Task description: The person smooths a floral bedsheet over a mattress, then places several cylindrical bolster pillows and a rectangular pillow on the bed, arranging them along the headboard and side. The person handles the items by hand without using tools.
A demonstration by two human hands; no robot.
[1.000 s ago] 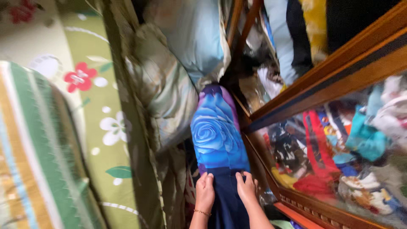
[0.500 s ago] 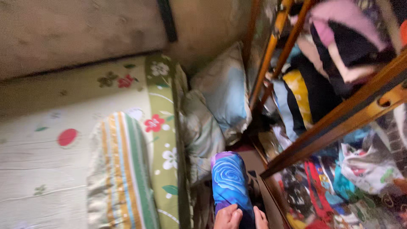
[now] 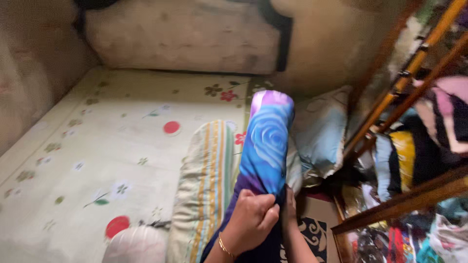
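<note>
Both hands now hold the bolster (image 3: 267, 141) up from its lower end, where a second ago they only pressed on it as it stood wedged low between the bed and the cabinet. The left hand (image 3: 251, 219) is closed in a fist around the dark blue cloth at the bolster's base, a thin bracelet (image 3: 224, 246) at its wrist. The right hand (image 3: 288, 209) is mostly hidden behind the cloth; its fingers curl into the same fold, so the grip on that side is also pinching the fabric, though how tightly cannot be told.

Above the grip the bolster rises tilted, its rose-printed blue length leaning away and its purple top end reaching over the edge of the bed (image 3: 97, 141). Earlier that end pointed into the narrow gap by the pillows.

Left of the grip lies a striped pillow (image 3: 207, 185), now alongside the bolster and touching it. Right of the grip, a pale blue pillow (image 3: 317, 136) leans by the wooden cabinet (image 3: 404, 202), whose shelves hold piled clothes. The view has swung up since before, showing more of the flowered bedsheet and the wall.
</note>
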